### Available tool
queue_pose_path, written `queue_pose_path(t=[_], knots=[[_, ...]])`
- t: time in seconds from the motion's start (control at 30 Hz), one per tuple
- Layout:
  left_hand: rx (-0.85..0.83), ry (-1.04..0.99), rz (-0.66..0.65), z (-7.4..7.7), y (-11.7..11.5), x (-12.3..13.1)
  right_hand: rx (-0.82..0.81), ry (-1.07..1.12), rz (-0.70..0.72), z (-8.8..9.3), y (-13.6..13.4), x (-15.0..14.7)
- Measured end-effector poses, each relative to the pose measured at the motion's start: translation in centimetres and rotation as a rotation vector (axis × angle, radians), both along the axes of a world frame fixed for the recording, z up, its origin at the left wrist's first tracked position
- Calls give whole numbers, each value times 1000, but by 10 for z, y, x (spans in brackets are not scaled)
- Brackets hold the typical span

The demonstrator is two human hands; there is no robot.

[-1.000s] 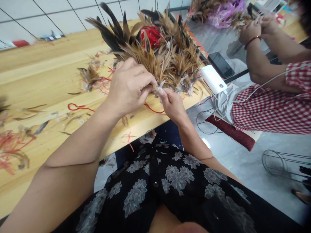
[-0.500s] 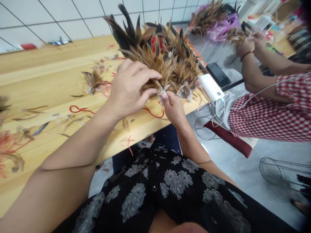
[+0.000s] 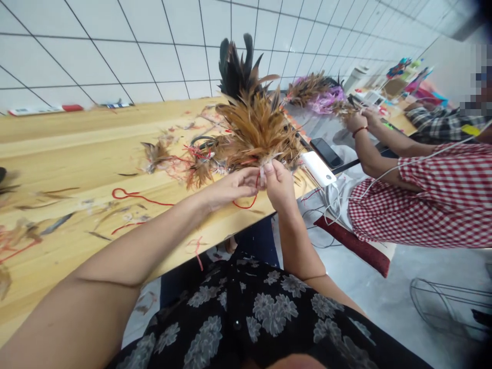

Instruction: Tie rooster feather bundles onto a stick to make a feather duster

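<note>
A bundle of brown and black feathers (image 3: 255, 123) stands upright above the edge of the wooden table (image 3: 77, 154). My right hand (image 3: 280, 185) pinches its whitish quill ends from below. My left hand (image 3: 234, 187) is closed beside it, fingertips touching the same quill base, with a red string (image 3: 246, 204) looping just under the fingers. A smaller clump of feathers and red thread (image 3: 200, 164) lies on the table just left of the bundle.
Loose feathers and red string (image 3: 130, 196) litter the table. A white power bank (image 3: 319, 168) and a black phone (image 3: 326, 152) lie to the right. A person in a red checked garment (image 3: 430, 200) handles feathers (image 3: 315, 92) further right. A wire frame (image 3: 446, 302) is on the floor.
The feather bundle has been lifted from lying on the pile to standing upright. My left hand moved from on top of the feathers down to the quill base. The camera tilted up.
</note>
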State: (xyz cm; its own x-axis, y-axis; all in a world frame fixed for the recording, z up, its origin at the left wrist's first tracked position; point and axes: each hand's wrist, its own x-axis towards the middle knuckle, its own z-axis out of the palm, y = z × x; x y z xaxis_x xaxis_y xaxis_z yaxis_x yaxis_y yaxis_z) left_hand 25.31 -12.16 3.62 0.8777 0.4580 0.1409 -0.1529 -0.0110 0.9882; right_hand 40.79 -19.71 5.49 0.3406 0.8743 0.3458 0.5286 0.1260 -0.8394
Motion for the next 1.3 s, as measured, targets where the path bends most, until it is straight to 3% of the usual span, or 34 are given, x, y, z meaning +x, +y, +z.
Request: queue_pose_path(t=[0.1, 0.17, 0.33, 0.5, 0.7, 0.8, 0.97, 1.07, 1.23, 1.3], knots=[[-44, 140, -81, 10, -4, -7, -1, -6, -15, 1, -2, 4], [38, 231, -56, 19, 3, -17, 13, -11, -33, 0, -3, 7], [595, 239, 200, 39, 18, -34, 16, -28, -93, 0, 3, 15], [1172, 162, 391, 49, 11, -38, 24, -128, -192, 3, 7, 19], [1530, 97, 475, 60, 2, -41, -133, -388, -276, 4, 6, 8], [1663, 67, 465, 68, -2, -43, -272, -597, -219, 7, 4, -1], [1656, 237, 426, 77, 14, -50, -339, -894, 177, 19, -8, -5], [1479, 153, 423, 74, 38, -57, -282, -861, 365, 34, -20, -4], [1102, 136, 284, 43, 61, -56, -231, -702, 451, 55, -35, -5], [972, 110, 338, 23, 60, -47, -183, -619, 408, 55, -33, -4]])
